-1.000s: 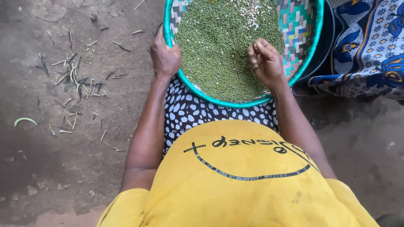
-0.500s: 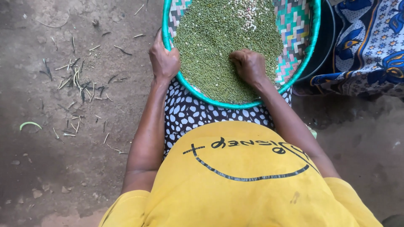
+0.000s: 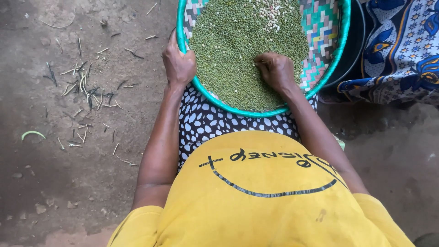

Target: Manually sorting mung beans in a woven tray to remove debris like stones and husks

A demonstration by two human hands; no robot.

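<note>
A round woven tray with a teal rim [image 3: 340, 43] rests on my lap, filled with small green grains [image 3: 233, 50]; a patch of pale grains [image 3: 272, 11] lies at the far side. My left hand [image 3: 179, 64] grips the tray's left rim. My right hand [image 3: 275, 71] lies palm down on the green grains near the front right, fingers curled and pressing into them. Whether it holds any grains I cannot tell.
Bare dirt ground surrounds me, with scattered dry stems and husks [image 3: 87, 89] at the left and a green pod [image 3: 33, 134] farther left. A dark basin [image 3: 354, 55] sits behind the tray at right, next to blue patterned cloth [image 3: 402, 50].
My right hand has moved from the tray's right edge leftward and down onto the grains. The left hand has kept its grip on the rim.
</note>
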